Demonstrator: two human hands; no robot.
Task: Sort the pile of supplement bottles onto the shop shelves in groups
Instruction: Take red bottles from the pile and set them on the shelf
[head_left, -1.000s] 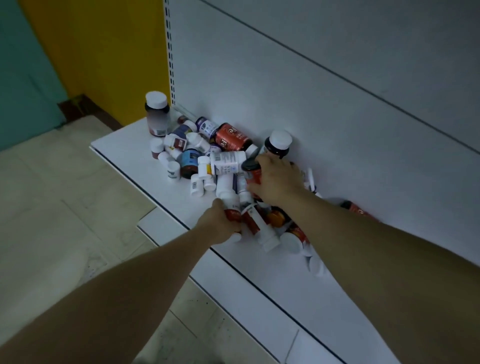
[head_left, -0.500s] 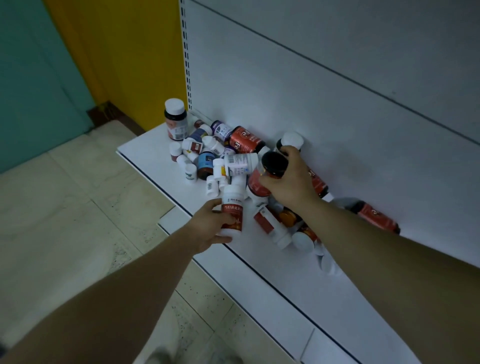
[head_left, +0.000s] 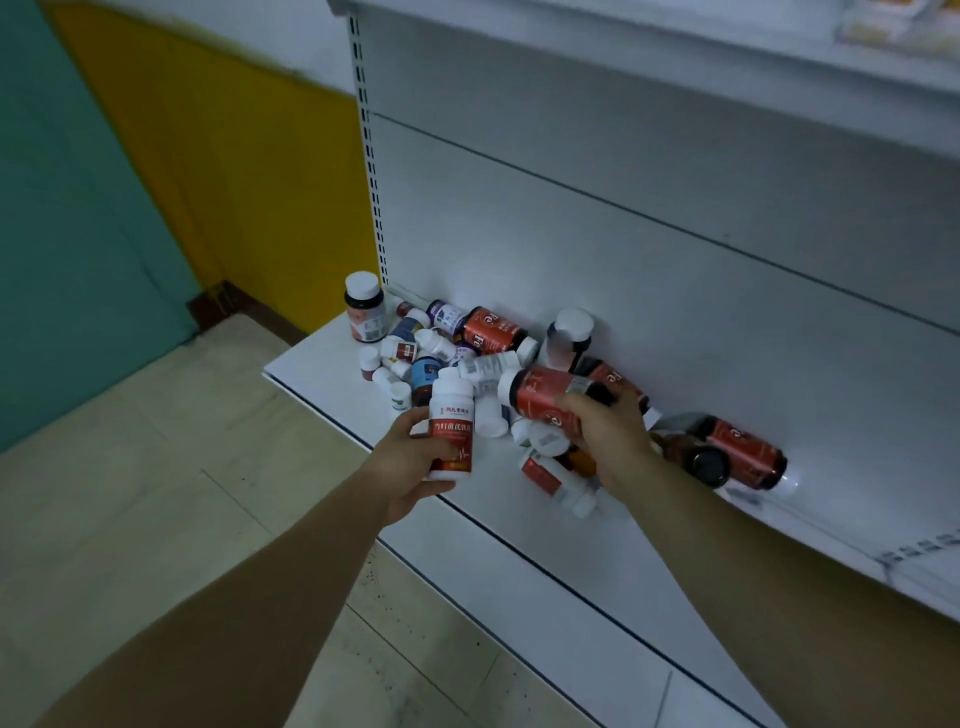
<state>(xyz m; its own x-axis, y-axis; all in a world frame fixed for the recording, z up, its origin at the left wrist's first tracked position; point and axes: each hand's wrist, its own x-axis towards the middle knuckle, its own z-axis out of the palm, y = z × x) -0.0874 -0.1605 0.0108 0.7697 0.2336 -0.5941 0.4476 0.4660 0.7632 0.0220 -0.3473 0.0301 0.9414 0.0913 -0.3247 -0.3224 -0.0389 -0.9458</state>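
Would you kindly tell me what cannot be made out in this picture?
Head view: the small print on the white bottle in the left hand is too small to read.
Head view: the right hand, gripping the red bottle, hides part of the pile.
Head view: items on the upper shelf are blurred and cut off by the top edge.

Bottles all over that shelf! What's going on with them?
A person is sorting a heap of supplement bottles. Their left hand holds a white bottle with a red label upright, just in front of the heap. Their right hand grips a dark bottle with a red label, tipped sideways over the heap. The other bottles lie jumbled on the shelf against its back panel, and one dark bottle with a white cap stands upright at the left end.
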